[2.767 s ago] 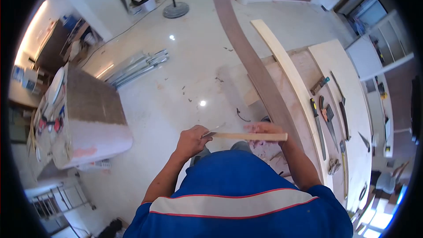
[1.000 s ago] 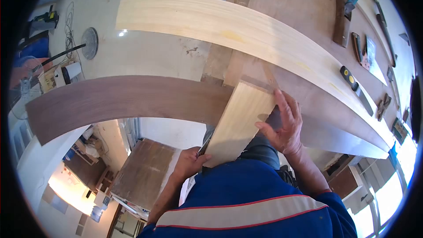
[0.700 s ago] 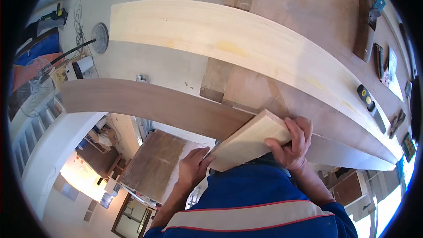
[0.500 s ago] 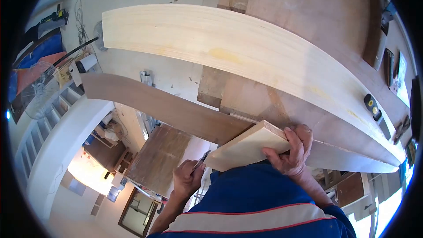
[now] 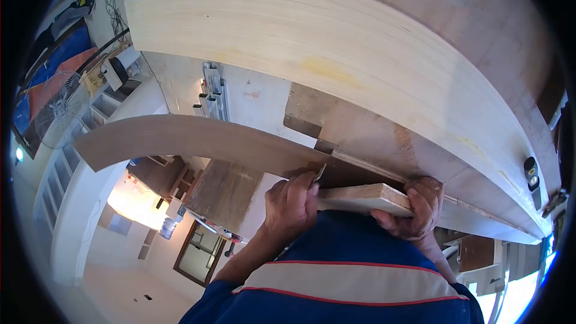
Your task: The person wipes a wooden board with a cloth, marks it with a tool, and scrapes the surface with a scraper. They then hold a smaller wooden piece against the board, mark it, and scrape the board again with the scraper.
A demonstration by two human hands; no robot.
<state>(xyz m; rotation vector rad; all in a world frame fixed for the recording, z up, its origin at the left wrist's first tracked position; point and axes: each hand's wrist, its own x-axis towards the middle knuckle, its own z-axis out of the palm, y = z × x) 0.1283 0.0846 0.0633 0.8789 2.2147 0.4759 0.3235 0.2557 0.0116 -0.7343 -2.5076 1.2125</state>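
Observation:
My left hand (image 5: 292,205) is closed round a small thin tool (image 5: 321,173) whose tip points up beside the left end of a short pale board (image 5: 355,198). That board is tilted against the front of my shirt, with its raw edge upward. At its right end my right hand (image 5: 420,207) grips it, thumb below and fingers over the edge. Just beyond the board runs a long curved brown strip (image 5: 198,137), reaching far to the left. What exactly the tool is cannot be made out.
A large curved pale panel (image 5: 300,30) spans the work surface, with a small black and yellow object (image 5: 531,173) at its right end. Metal profiles (image 5: 214,93) lie beyond the strip. At the left stand a wire fan (image 5: 59,108) and a white railing (image 5: 54,189).
My left hand has moved up and right with the tool, to the board's far edge. The board is tipped so less of its face shows. The view has shifted.

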